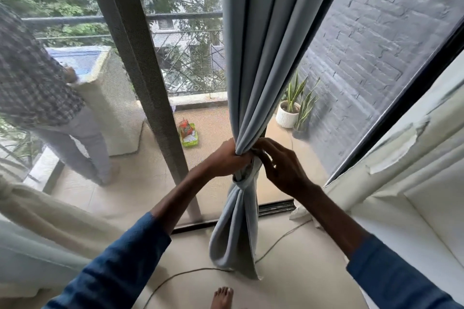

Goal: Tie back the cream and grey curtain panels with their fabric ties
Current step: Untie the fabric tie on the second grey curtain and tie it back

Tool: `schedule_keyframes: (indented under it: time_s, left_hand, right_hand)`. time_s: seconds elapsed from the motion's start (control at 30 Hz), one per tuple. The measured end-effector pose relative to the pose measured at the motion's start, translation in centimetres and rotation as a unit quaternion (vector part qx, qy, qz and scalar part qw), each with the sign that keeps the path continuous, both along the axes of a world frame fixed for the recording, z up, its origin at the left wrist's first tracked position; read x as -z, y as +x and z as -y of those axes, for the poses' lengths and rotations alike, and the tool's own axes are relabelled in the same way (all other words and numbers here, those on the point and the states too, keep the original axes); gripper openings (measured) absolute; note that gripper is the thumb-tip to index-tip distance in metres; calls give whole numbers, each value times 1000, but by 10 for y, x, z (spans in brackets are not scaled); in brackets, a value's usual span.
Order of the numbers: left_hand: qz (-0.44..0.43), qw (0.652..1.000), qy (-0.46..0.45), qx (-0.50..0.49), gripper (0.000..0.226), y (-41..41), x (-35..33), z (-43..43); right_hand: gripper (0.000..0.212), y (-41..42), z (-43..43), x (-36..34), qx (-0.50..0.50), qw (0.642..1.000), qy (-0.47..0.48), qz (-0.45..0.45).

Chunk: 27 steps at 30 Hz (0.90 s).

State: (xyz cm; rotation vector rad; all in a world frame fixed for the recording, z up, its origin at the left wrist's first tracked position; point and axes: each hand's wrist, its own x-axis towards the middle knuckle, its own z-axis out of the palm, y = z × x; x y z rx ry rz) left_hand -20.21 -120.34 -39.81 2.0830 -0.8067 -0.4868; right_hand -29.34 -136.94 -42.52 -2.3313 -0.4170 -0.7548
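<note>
The grey curtain panel (263, 57) hangs in the middle of the glass door, gathered into a narrow bunch at waist height. A grey fabric tie (244, 182) wraps around the bunch just below my hands. My left hand (226, 158) is clenched around the gathered curtain from the left. My right hand (281, 165) touches the bunch from the right, its fingertips pinching fabric at the gather. Below the tie the curtain falls in a loose fold (233, 241) to the floor. The cream curtain panel (37, 208) lies bunched at the left edge.
A dark door frame post (150, 98) stands left of the curtain. A cord (276, 241) runs across the floor by my bare foot (222, 297). A white cushioned seat (414, 208) is on the right. Outside, a person (37, 88) stands on the balcony beside a potted plant (291, 110).
</note>
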Motion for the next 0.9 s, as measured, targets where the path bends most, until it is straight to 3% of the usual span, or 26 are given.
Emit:
schedule_keyframes:
  time_s: [0.17,0.3,0.4,0.47,0.53,0.57,0.67,0.77,0.83,0.9]
  left_hand:
    - [-2,1000,1,1,38,-4,-7,5]
    - [-8,1000,5,18,42,-11,-7,11]
    - [-3,1000,-11,6,39,-14,-3,14]
    - [-1,1000,-21,-3,30,-10,-1,13]
    - [5,1000,-28,-10,24,-7,1,10]
    - [8,999,-29,-11,25,-5,1,10]
    - [15,999,-18,-30,26,-7,0,11]
    - [31,998,-11,-56,26,-7,0,13]
    - [43,997,2,-66,14,-8,0,14]
    - [49,996,-1,-68,4,-9,2,18]
  right_hand:
    - [43,7,6,-34,26,966,-237,-95]
    - [20,18,10,-56,23,914,-363,-180]
    - [10,21,13,-60,14,918,-298,-260]
    - [4,20,20,-56,43,944,-134,-299]
    - [19,20,28,-47,80,961,40,-261]
    - [24,18,30,-43,93,968,65,-225]
    - [9,14,23,-31,96,981,-49,-163]
    - [27,2,16,-28,43,981,-119,-147]
    - [37,-1,18,-25,15,978,-153,-141]
    - [35,-1,19,-23,29,965,-210,-156]
